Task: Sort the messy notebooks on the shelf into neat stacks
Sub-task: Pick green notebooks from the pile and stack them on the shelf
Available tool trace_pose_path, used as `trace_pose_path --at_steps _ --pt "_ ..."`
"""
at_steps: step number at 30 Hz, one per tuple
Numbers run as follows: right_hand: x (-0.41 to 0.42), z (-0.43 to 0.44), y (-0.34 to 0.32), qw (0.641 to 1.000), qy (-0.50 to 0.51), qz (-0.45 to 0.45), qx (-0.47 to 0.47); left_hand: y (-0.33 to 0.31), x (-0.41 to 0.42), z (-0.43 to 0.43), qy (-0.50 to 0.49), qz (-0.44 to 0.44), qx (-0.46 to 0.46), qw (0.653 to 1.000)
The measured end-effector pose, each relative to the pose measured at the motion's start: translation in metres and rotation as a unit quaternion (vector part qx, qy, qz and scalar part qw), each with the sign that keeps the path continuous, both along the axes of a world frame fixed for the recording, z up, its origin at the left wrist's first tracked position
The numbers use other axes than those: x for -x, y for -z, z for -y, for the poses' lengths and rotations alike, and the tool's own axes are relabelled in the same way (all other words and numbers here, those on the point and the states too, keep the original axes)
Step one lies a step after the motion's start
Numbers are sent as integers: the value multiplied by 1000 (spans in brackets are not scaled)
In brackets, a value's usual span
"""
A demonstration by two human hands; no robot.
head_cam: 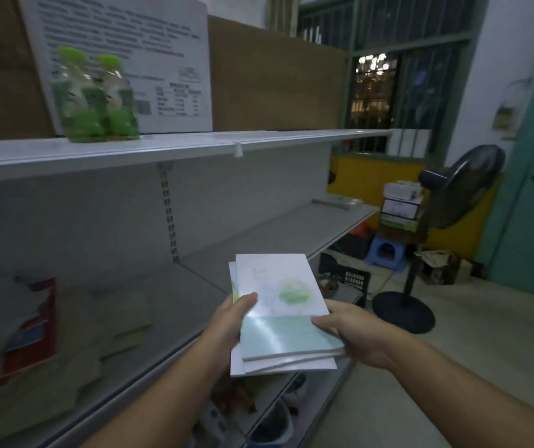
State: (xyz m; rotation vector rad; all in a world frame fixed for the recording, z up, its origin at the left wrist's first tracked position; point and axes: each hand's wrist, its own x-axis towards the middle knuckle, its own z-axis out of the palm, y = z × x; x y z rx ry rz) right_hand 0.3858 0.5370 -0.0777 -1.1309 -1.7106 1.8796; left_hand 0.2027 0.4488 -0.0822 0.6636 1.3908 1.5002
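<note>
A small stack of pale notebooks (pixel 278 305), white and light green, hangs in front of the middle shelf (pixel 194 286). My left hand (pixel 231 318) grips its left edge with the thumb on the top cover. My right hand (pixel 346 331) grips the right edge, fingers over the lower green cover. The top notebook sits further forward than the ones under it, so the stack is uneven. More notebooks (pixel 26 328), beige ones and a red one, lie scattered in a loose heap on the shelf at the left.
The upper shelf (pixel 194 145) holds green-capped bottles (pixel 96 98), a white printed sign (pixel 149 59) and cardboard boxes. A standing fan (pixel 437 227), stacked boxes, a blue stool (pixel 385 252) and a black crate (pixel 346 276) stand on the floor at right.
</note>
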Motion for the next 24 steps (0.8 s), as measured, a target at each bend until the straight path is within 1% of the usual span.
trace_pose_path --at_steps 2,4,5,8,9,11,14,16,20,24 --pt "-14 -32 0 1000 7 8 29 6 -4 -39 28 0 -18 999" --pt "-20 -67 -2 998 46 22 38 14 -8 -82 52 9 -18 998" --pt "-19 -84 -3 997 67 32 25 19 -10 -105 58 20 -16 998" --pt "-14 -136 1 987 112 74 -85 16 -21 -169 79 49 0 996" --pt "-15 -150 2 982 133 79 -106 17 -23 -190 87 59 10 994" --pt "-24 -179 7 973 168 90 -126 19 -31 -226 101 116 30 988" --pt "-47 -219 13 967 193 106 -131 21 -53 -269 157 218 65 961" --pt "-62 -246 18 966 205 101 -119 24 -69 -299 193 245 68 948" --pt "-86 -308 28 965 214 98 -112 34 -101 -365 177 235 66 954" --pt "-106 -375 26 973 182 80 -117 29 -128 -417 128 232 49 963"
